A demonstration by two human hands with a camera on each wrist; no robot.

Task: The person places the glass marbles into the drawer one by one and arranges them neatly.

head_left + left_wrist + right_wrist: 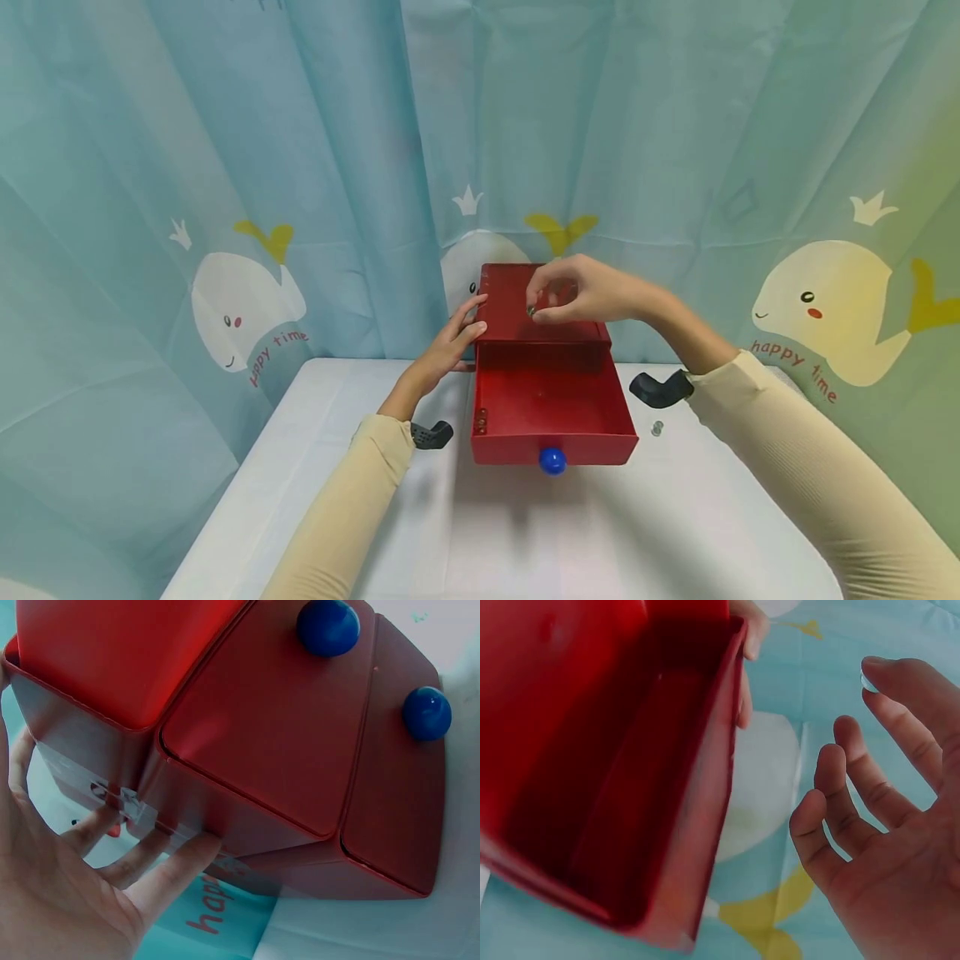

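A red drawer cabinet [543,303] stands on the table with its upper drawer [592,414] pulled out. Against the cabinet's side rests my left hand [450,337], fingers spread and fairly straight. The left wrist view shows this hand [82,877] along the side wall. Above the cabinet top, my right hand [588,292] pinches a small glass bead [531,311] between thumb and forefinger. In the right wrist view the bead [867,682] looks clear and is mostly covered by the fingertips. Small amber-brown beads [482,420] lie in the drawer's front left corner.
A couple of clear glass beads [657,428] lie on the white table [360,492] right of the drawer. Blue knobs [328,628] stick out from the drawer fronts. Behind the cabinet hangs a blue-green curtain [360,208] printed with whales.
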